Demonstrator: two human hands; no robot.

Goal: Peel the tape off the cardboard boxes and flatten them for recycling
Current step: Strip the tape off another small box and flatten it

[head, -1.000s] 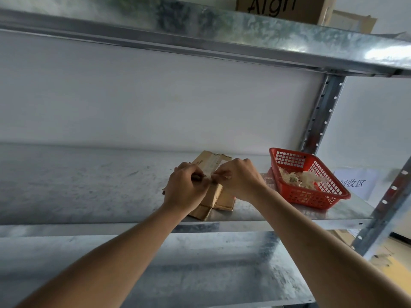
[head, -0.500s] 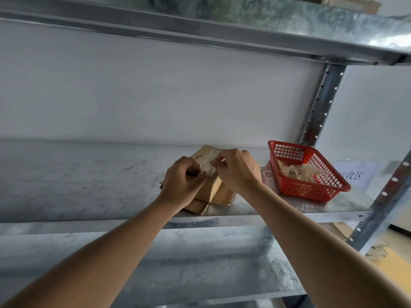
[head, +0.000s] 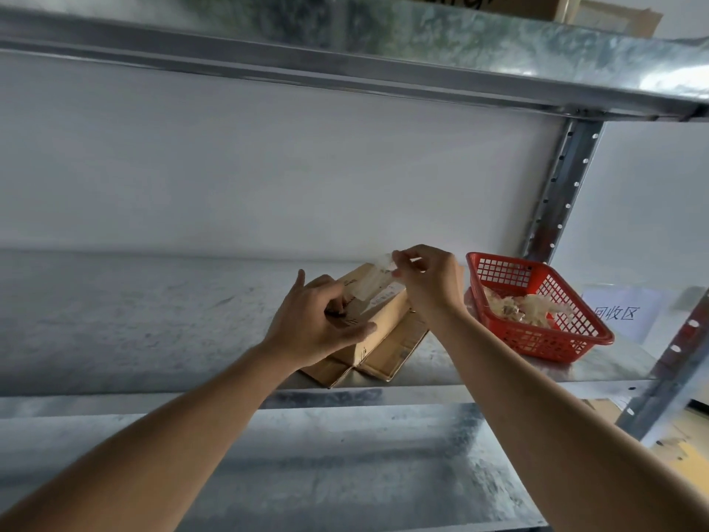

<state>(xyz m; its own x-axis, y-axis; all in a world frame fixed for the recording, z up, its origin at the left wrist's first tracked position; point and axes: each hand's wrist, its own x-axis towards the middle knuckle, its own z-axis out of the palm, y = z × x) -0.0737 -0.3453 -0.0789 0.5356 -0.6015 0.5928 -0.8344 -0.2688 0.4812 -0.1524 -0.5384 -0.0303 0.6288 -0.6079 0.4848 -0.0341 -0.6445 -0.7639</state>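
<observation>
A small brown cardboard box (head: 383, 324) lies on flattened cardboard (head: 399, 355) on the metal shelf (head: 153, 320). My left hand (head: 318, 324) presses down on the box's near end, fingers spread over its top. Above the box's far end, my right hand (head: 426, 278) pinches a strip of clear tape (head: 374, 280). The strip is lifted off the box top and stretches down toward my left hand, where its lower end still meets the cardboard.
A red plastic basket (head: 544, 339) holding crumpled tape stands to the right of the box. Behind it a white paper label (head: 617, 312) is stuck to the wall. A perforated upright post (head: 556, 190) rises at the right. Another box (head: 498, 1) stands on the shelf above.
My right hand has pulled up and away from my left hand, lifting the tape strip off the box. My left hand has flattened onto the box.
</observation>
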